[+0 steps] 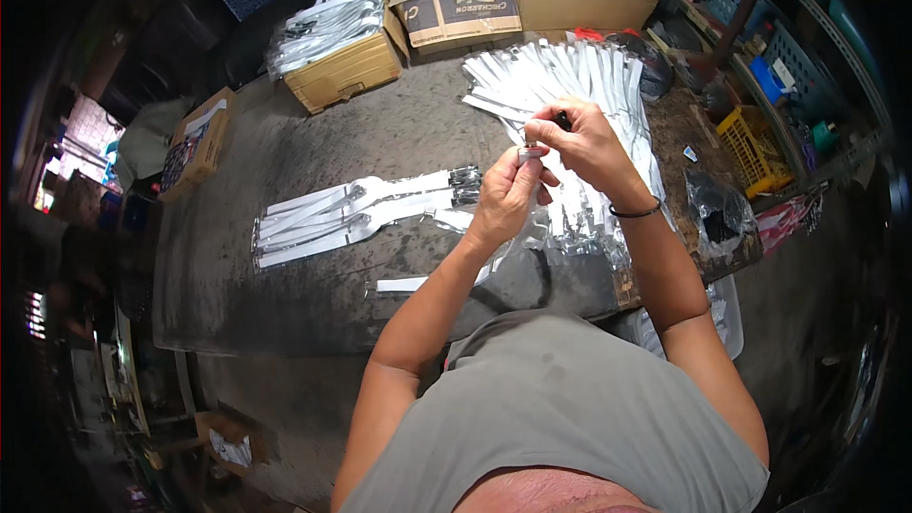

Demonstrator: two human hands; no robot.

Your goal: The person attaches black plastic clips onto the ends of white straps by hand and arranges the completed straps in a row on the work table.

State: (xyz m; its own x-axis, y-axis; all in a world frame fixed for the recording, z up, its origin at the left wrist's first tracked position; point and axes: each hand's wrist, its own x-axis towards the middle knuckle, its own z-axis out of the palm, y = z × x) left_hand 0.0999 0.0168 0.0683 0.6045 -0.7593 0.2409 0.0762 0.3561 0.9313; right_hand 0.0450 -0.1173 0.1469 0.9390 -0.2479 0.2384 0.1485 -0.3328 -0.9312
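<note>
Over the right half of the table both my hands meet. My left hand (510, 192) pinches a small pale metal-looking end piece (531, 153); a white strip in clear plastic seems to trail below it. My right hand (587, 144) is closed round a small tool with a black handle (563, 121), its thin tip against the end piece. The tool's exact kind is hidden by my fingers. Behind my hands a fanned pile of white strips (570, 74) covers the table. A neat bundle of bagged white strips (356, 209) lies to the left, and a single strip (402, 284) near the front edge.
Two cardboard boxes, one open box of strips (347, 81) and a printed box (465, 19), stand at the back. Another carton (197, 144) sits at the far left. Shelves with a yellow basket (753, 150) flank the right, beside a crumpled clear bag (719, 214).
</note>
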